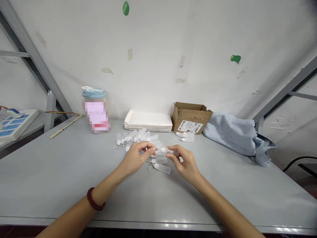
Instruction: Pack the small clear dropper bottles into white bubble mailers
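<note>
My right hand point(184, 162) grips a small translucent bottle point(171, 152) by its body, its white cap end pointing left. The fingertips of my left hand point(138, 155) are pinched at the thin white strap or tip by that cap; the exact part is too small to tell. Several similar bottles point(162, 169) with looped straps lie on the grey table below and behind my hands, most in a cluster point(138, 135) to the back left. Two more bottles point(187, 139) lie in front of the cardboard box.
Against the wall stand a stack of white sheets or bags point(148, 120), an open cardboard box point(192, 117) and a blurred pink item with a blue lid point(94, 93). Blue cloth point(232, 134) lies right, a thin strip point(65, 127) left. Metal frame bars flank the table point(74, 185).
</note>
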Tool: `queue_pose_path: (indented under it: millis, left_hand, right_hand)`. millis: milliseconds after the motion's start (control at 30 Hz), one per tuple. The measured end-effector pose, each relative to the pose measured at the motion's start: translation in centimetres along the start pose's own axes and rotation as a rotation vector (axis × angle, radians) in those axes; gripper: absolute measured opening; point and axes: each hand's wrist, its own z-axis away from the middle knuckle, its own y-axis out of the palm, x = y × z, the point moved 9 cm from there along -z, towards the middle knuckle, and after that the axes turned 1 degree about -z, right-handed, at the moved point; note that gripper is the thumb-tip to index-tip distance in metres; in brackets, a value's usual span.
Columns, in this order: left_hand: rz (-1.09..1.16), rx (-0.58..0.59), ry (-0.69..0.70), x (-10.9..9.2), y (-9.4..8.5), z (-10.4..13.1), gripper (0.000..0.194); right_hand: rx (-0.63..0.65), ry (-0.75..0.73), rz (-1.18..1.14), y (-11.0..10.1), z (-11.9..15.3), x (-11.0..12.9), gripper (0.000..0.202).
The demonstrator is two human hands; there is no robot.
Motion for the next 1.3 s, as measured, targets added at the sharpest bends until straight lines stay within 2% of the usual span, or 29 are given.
queue_pose_path:
  millis: [333,567,833,933,1100,1167,1300]
  left_hand:
    - [0.060,0.007,-0.049,0.1,0.5,0.4,0.025]
    - [0.049,0.023,-0.030,0.2,0.8,0.4,0.027]
    - [-0.018,0.004,-0.017,-0.1,0.3,0.2,0.022]
    - [-0.159,0.016,0.050,-0.2,0.2,0.2,0.019]
    - [-0.514,0.011,0.331,-1.1,1.0,0.6,0.018]
    - [-0.578,0.007,0.377,-1.1,1.3,0.7,0.018]
    - [-0.567,0.009,0.388,-0.9,1.4,0.7,0.018]
  right_hand:
    - [-0.006,0.026,0.007,0.4,0.5,-0.1,0.014]
    - [-0.023,-0.007,0.046,0.4,0.6,0.3,0.014]
    - [0.037,-0.035,0.065,0.5,0.1,0.2,0.014]
    - [0.089,-0.010,0.088,0.8,-0.2,-0.2,0.015]
    - [0.131,-0.030,0.094,1.3,-0.3,-0.1,0.017]
    - [0.126,-0.031,0.094,1.4,-0.3,-0.1,0.018]
    - [0.131,-0.006,0.086,1.4,-0.3,-0.3,0.017]
